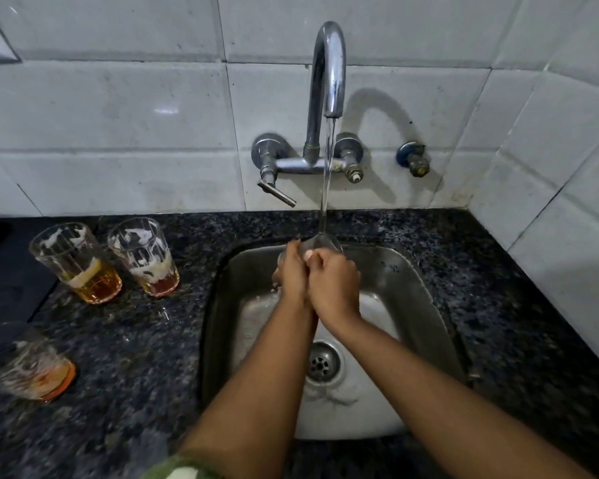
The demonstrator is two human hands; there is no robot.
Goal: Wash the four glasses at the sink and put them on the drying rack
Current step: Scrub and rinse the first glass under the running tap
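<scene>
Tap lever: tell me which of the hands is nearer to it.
Left. The left hand grips the glass under the water stream, just right of and below the tap lever; the right hand lies farther right.

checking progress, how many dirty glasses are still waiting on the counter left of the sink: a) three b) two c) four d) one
a, three glasses with amber dregs and foam stand on the counter: two at the back and one nearer, while both hands hold the fourth under the tap.
</scene>
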